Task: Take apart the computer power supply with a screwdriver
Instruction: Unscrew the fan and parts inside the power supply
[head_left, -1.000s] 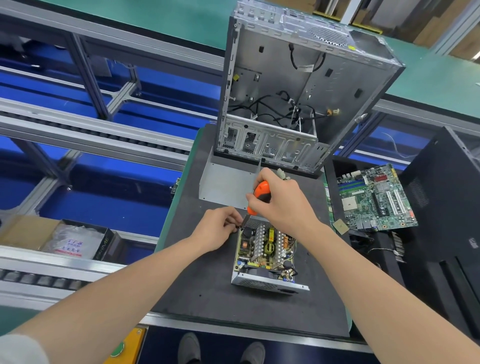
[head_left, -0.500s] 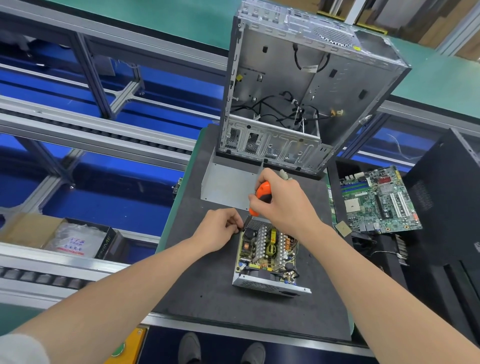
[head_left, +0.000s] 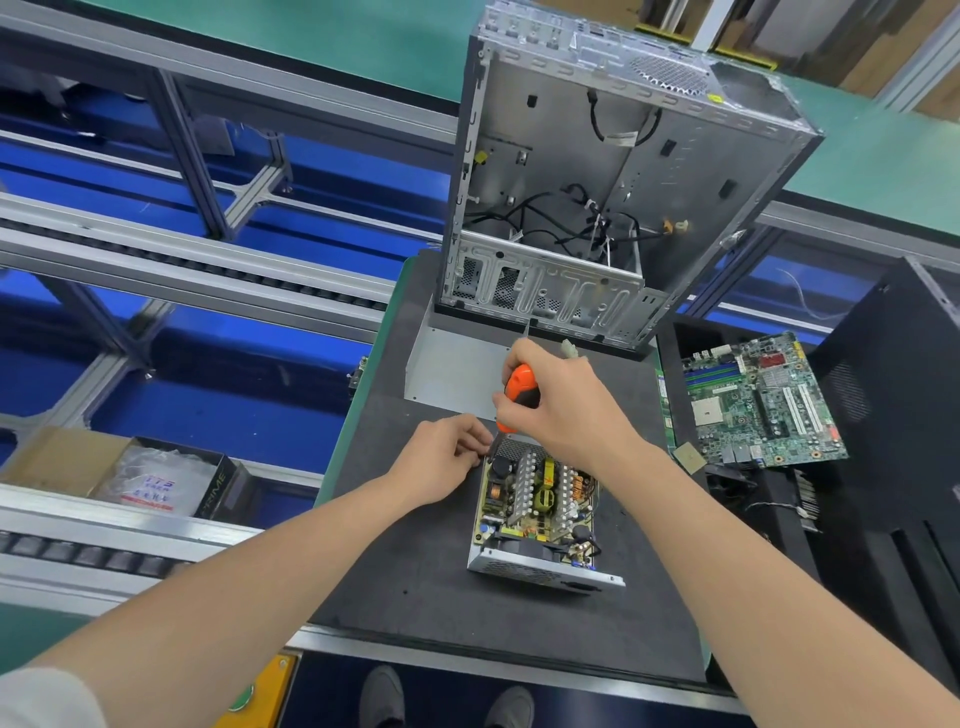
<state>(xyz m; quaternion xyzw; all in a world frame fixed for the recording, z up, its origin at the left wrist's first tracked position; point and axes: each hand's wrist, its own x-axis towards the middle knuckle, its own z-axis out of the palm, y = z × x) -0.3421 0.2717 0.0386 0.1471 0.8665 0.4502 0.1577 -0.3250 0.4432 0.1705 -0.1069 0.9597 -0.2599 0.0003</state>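
Has the power supply, toward the front edge of the surface, already uncovered, board seemingly still fastened; grips the screwdriver with the right hand, pinches its tip with the left hand.

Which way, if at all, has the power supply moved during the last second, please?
No. The power supply stays where it was on the black mat, at the same gap from the open computer case behind it.
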